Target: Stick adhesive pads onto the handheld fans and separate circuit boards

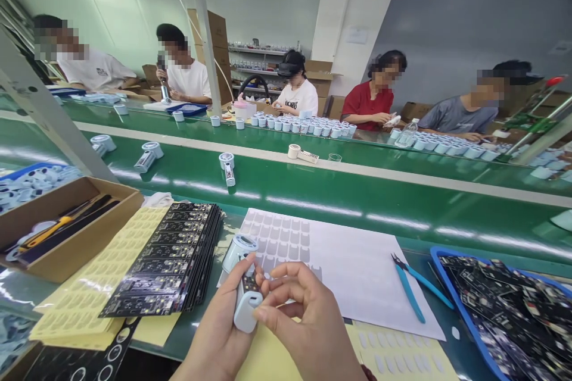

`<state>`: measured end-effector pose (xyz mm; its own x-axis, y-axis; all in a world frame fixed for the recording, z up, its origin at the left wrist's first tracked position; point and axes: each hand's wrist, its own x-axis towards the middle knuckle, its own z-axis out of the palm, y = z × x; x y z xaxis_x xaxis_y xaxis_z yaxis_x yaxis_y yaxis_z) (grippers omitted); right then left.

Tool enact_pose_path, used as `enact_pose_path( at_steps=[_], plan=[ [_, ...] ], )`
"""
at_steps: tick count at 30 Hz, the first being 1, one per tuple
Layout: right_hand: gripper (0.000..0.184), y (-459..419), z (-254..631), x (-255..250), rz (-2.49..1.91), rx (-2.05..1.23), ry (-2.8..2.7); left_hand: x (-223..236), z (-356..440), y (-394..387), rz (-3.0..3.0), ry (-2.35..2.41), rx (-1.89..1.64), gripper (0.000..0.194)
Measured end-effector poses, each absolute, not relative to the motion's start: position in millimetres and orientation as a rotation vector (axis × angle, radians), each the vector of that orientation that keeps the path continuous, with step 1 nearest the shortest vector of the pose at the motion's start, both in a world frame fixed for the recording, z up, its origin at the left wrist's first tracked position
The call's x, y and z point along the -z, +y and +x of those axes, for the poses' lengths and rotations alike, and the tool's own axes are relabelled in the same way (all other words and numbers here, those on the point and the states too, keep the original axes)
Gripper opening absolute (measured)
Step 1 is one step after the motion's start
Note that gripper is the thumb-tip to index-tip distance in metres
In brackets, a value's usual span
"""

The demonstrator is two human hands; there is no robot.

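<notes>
My left hand (223, 324) is closed around a light-blue plastic device (245, 312) with a round head and a short handle. Part of a dark circuit board shows in the handle, and a small slot is visible in its rounded end. Beside the handle, my right hand (308, 315) has its fingers curled in and the thumb at the device's edge. Whatever may be between those fingertips is hidden. Beneath both hands lie a white sheet with grey stickers (286, 235) and a yellow sticker sheet (272, 357).
Stacked circuit boards (156, 262) and a cardboard box of tools (71, 220) stand at left. Blue-handled cutters (409, 289) lie on the white sheet, near a blue tray (480, 348) of boards. Similar devices (227, 168) sit on the green conveyor (313, 181); several co-workers sit beyond.
</notes>
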<state>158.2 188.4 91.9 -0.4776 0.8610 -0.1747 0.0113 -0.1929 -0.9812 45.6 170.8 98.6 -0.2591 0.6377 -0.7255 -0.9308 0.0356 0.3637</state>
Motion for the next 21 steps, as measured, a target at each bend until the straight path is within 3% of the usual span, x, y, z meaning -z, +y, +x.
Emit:
enact_pose_path(
  at_steps=[5,9,12,14,17,21],
  plan=[
    [0.029,185,158,-95,-1.051,-1.674,-1.492,-93,46,170,-0.416,0.953,-1.585,0.023],
    [0.032,177,155,-90,-1.054,-1.386,-1.697,-92,50,165,-0.460,0.916,-1.620,0.025],
    [0.059,176,154,-83,-1.085,-1.186,-1.770,-101,53,162,-0.514,0.899,-1.601,0.020],
    [0.072,180,158,-77,-1.084,-1.244,-1.703,-106,51,159,-0.536,0.885,-1.554,0.017],
    [0.055,189,176,-64,-1.076,-1.349,-1.588,-104,41,150,-0.377,0.910,-1.502,0.011],
    [0.022,194,210,-36,-1.174,-1.076,-1.909,-78,20,131,0.018,1.162,-1.532,0.022]
  ],
)
